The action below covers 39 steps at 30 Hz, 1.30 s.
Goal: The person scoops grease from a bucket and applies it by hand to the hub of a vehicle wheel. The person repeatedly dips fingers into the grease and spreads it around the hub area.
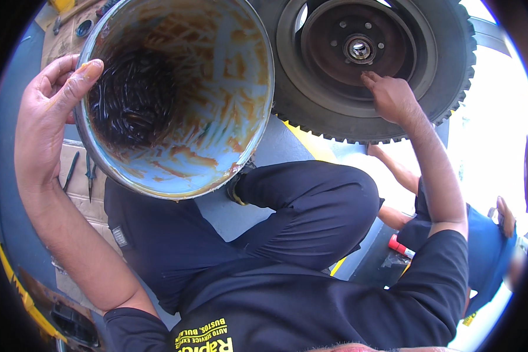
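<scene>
A large bucket [220, 88] is tilted so that its mouth faces me. Dark, glossy grease [136, 97] lies deep inside, and brown smears streak its pale blue wall. My left hand [56, 102] grips the rim on the left side, with the thumb over the edge. To the right lies a wheel with a knobby black tyre [452, 64] and a rusty brown hub drum [328, 61]. At its middle shows a round bearing opening [358, 50], ringed by studs or holes. My right hand [388, 97] reaches to the drum just below that opening, fingertips at its surface, with nothing visible in them.
Slim dark tools, one like pliers [90, 179], lie on cardboard [76, 152] at the left. A hammer [58, 22] and a small dark round container [84, 27] are at the upper left. Another person [487, 246] sits at the right, near a red-and-white tube [400, 246].
</scene>
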Available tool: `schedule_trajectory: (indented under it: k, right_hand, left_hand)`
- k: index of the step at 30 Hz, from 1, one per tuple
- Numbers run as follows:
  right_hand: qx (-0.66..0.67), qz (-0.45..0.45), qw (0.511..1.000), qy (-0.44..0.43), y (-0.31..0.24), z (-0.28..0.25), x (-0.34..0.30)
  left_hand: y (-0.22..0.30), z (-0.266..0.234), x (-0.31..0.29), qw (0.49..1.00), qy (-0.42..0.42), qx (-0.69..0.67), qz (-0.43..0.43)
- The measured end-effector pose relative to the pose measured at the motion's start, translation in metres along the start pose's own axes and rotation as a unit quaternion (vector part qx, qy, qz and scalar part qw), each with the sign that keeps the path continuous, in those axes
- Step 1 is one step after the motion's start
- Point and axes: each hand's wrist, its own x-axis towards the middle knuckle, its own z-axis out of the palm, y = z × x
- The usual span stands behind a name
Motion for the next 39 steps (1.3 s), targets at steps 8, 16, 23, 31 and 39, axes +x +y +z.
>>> schedule_trajectory:
  k: [8,16,23,31,39]
  right_hand:
    - [0.078,0.113,0.99,-0.024,0.0,0.008,0.041]
    - [0.136,0.123,0.983,-0.034,0.01,0.029,0.059]
    - [0.116,0.096,0.987,-0.053,0.03,0.025,0.081]
    - [0.175,0.045,0.983,-0.023,0.021,0.0,0.033]
    - [0.697,0.133,0.703,0.058,-0.015,0.02,-0.014]
  left_hand:
    - [0.001,0.001,0.002,1.0,-0.013,-0.001,-0.005]
    - [0.001,-0.004,-0.003,1.0,0.014,0.021,0.006]
    - [0.003,-0.006,-0.003,1.0,0.007,0.026,0.01]
    - [0.003,0.001,0.0,1.0,0.005,0.013,0.008]
    - [-0.006,-0.003,0.007,1.0,-0.015,-0.025,-0.001]
